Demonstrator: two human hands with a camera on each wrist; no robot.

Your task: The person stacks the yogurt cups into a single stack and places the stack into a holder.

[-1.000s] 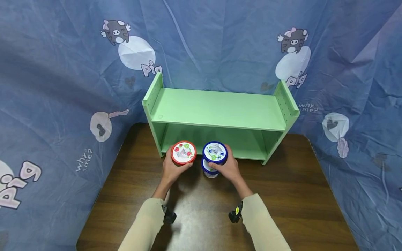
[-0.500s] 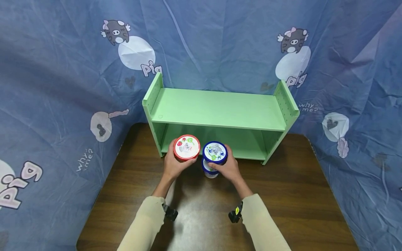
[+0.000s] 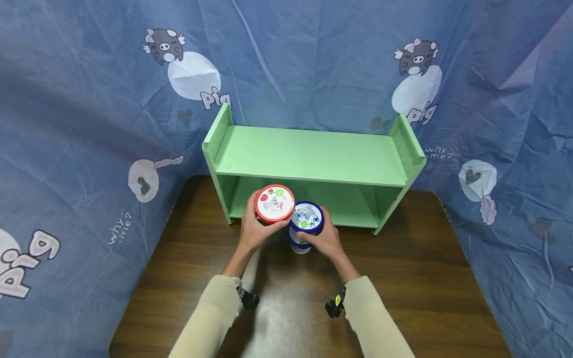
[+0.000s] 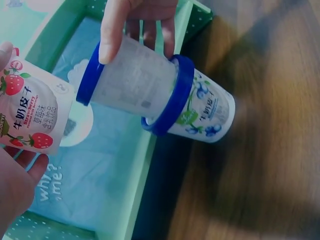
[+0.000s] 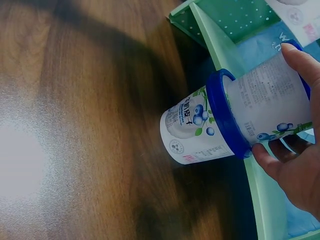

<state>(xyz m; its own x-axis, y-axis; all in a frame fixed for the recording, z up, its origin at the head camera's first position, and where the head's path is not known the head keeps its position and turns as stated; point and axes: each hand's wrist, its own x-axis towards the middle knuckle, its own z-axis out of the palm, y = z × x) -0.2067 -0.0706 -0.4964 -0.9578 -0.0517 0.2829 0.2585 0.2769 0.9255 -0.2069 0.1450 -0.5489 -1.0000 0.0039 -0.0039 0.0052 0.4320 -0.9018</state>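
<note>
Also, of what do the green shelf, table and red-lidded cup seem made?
Green shelf: possibly painted wood or board, from its even, satin colour. Table: wood or laminate, with brown grain and glossy glare. Red-lidded cup: likely plastic or coated card, its smooth white wall printed with strawberries.

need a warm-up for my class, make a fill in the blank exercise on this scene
The left hand holds the strawberry cup, whose rim is ____.
The right hand grips the upper blueberry cup; cups in view total ____.
The lower blueberry cup stands on the wooden ____.
The shelf unit is painted light ____.

Missing words: red; three; table; green.
</note>
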